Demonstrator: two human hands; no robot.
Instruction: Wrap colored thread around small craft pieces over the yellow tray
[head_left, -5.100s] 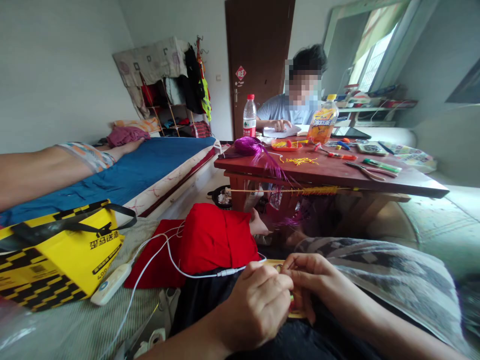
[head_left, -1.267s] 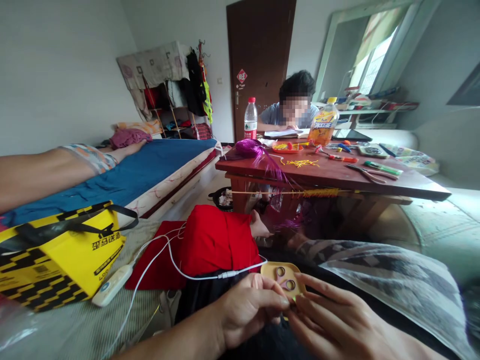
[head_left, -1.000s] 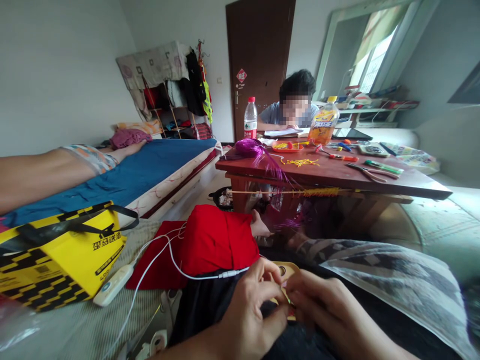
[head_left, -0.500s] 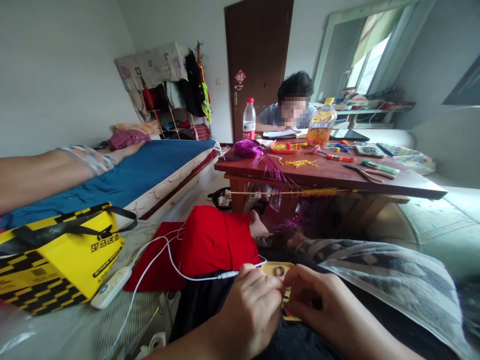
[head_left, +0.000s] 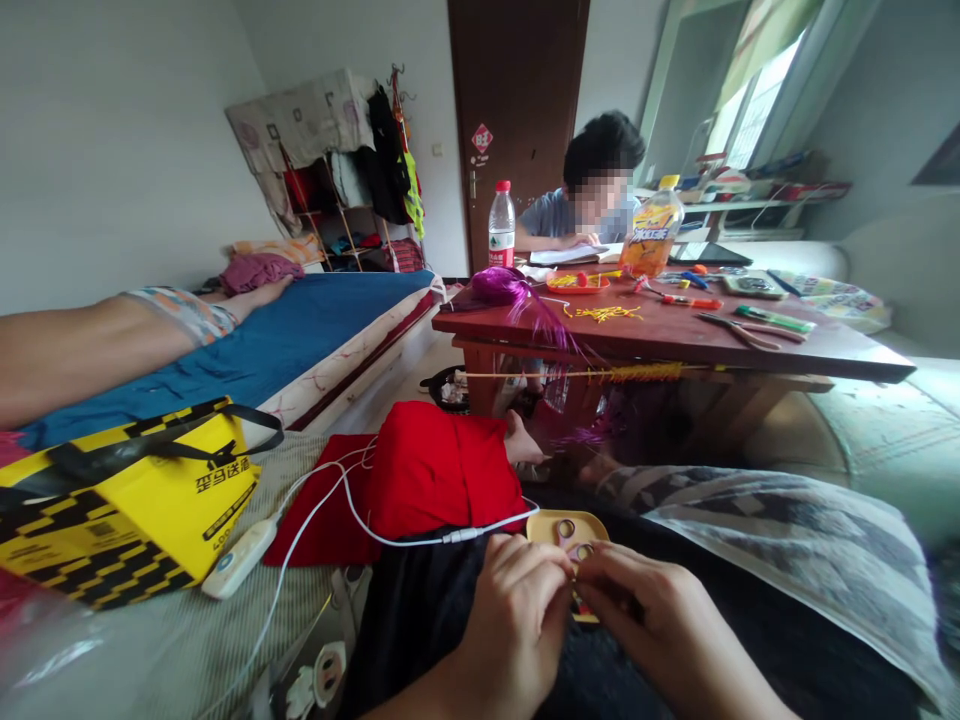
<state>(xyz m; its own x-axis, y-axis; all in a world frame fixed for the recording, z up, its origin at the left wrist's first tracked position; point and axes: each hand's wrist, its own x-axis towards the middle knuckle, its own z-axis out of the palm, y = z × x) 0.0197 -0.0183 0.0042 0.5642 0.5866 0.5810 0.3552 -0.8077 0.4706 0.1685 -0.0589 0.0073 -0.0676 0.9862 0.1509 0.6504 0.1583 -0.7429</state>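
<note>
My left hand point(head_left: 517, 600) and my right hand point(head_left: 645, 605) meet over my lap, fingertips close together. Both are closed in a pinch; whatever lies between the fingers is too small or hidden to name. Just beneath them rests a shallow yellow tray point(head_left: 541, 525), partly covered by the fingers. In the tray a small pair of scissors point(head_left: 568, 544) shows its ring handles, while the blades are hidden. Some small red bits by the right fingertips cannot be made out. A white cable point(head_left: 499, 525) runs to the tray's left side.
Red cloth point(head_left: 442, 470), a white power strip point(head_left: 240, 560) and a yellow bag point(head_left: 165, 520) lie left. Ahead, a low table point(head_left: 517, 325) bears purple strands point(head_left: 501, 287), yellow pieces point(head_left: 607, 313), pliers point(head_left: 739, 328) and bottles. A person point(head_left: 604, 150) sits behind it; another lies on the bed.
My right fingers have drawn in to a tighter pinch beside the left ones. More of the tray and both scissor rings now show. The whole view has shifted slightly.
</note>
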